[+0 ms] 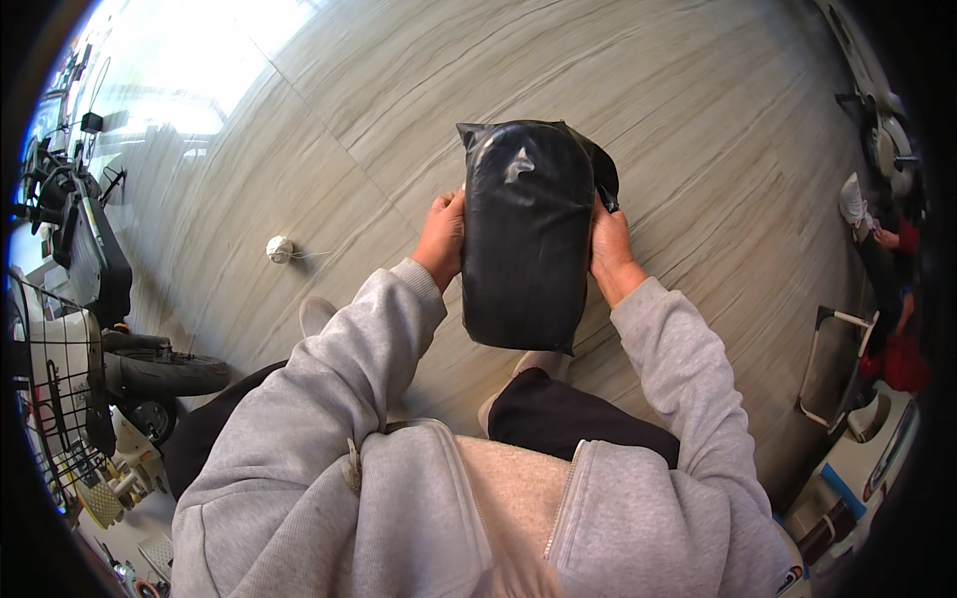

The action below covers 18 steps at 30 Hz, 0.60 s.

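Between my two hands is a long, rounded bundle wrapped in shiny black plastic (pixel 525 239), held up over the floor in front of me. My left hand (pixel 441 237) grips its left side, and part of the thumb shows at the edge. On the opposite side my right hand (pixel 610 245) is closed on the bundle, next to a loose flap of the black plastic. Fingers of both hands are partly hidden behind it. What the wrapping contains cannot be seen.
A small ball of white string (pixel 280 249) lies on the tiled floor (pixel 369 90) to the left. A scooter or bike with a black wheel (pixel 164 374) and a wire basket (pixel 55 389) stand at far left. At the right are a metal frame (pixel 835 369) and another person's shoe (pixel 853 204).
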Available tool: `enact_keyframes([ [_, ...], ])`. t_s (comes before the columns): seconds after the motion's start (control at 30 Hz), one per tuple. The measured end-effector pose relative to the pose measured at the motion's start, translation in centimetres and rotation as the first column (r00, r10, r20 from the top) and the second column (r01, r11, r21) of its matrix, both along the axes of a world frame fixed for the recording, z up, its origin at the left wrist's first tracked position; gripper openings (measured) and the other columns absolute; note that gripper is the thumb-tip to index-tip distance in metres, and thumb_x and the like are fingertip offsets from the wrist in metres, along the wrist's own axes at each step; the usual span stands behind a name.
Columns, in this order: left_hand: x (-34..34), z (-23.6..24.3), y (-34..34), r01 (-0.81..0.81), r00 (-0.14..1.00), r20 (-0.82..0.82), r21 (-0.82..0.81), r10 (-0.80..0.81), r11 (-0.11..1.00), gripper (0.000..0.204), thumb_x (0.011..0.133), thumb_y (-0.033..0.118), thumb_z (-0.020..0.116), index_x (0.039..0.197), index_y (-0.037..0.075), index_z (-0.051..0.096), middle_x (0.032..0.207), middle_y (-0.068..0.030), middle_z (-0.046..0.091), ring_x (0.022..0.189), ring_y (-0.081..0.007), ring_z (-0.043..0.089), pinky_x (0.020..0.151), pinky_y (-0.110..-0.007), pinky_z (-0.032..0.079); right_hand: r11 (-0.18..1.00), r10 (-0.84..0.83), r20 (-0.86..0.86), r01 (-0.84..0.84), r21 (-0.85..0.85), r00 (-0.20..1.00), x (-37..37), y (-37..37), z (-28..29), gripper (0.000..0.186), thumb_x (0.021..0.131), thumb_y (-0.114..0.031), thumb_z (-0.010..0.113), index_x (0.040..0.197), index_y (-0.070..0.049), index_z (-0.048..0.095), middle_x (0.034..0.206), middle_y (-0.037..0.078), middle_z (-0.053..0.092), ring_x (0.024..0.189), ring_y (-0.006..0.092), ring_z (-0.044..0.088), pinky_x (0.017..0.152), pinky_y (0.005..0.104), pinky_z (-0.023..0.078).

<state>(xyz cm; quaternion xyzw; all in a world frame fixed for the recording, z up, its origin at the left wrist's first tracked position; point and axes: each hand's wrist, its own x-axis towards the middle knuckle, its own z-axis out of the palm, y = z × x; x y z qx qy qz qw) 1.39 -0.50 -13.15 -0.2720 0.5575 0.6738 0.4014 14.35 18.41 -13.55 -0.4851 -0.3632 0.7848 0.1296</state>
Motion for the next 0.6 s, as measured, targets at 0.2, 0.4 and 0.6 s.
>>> enact_keyframes([
  [0.2,-0.2,-1.0,0.2,0.122,0.952,-0.244,-0.249,-0.184,0.961,0.044,0.097,0.039,0.063,0.083,-0.002,0.064,0.07,-0.0042,0.062,0.061,-0.0114,0.051,0.057,-0.031,0.044,1.0,-0.004,0.033,0.003,0.02,0.999,0.1,0.2,-0.2,0.033,0.099,-0.031,0.063,0.1,0.002,0.066,0.089,0.002,0.065,0.077,0.0123,0.058,0.07,0.0293,0.05],
  [0.4,0.3,0.2,0.0,0.159,0.874,-0.383,-0.359,-0.3,0.92,0.057,0.099,0.048,0.056,0.082,-0.005,0.066,0.074,-0.0112,0.066,0.066,-0.0145,0.057,0.061,-0.032,0.046,0.998,-0.021,0.049,0.017,0.063,0.999,0.2,0.6,-0.3,0.033,0.099,-0.03,0.063,0.095,0.002,0.066,0.085,0.002,0.065,0.074,0.0114,0.057,0.068,0.0284,0.049],
  [0.6,2.1,2.3,1.0,0.326,0.85,-0.352,-0.231,-0.391,0.917,0.065,0.092,0.054,0.063,0.117,-0.006,0.057,0.103,-0.018,0.068,0.092,-0.022,0.066,0.084,-0.033,0.052,0.995,-0.036,0.07,0.029,0.098,0.997,-0.4,-0.1,0.5,0.032,0.098,-0.03,0.064,0.097,0.001,0.067,0.087,0.001,0.065,0.075,0.012,0.057,0.07,0.0298,0.049],
])
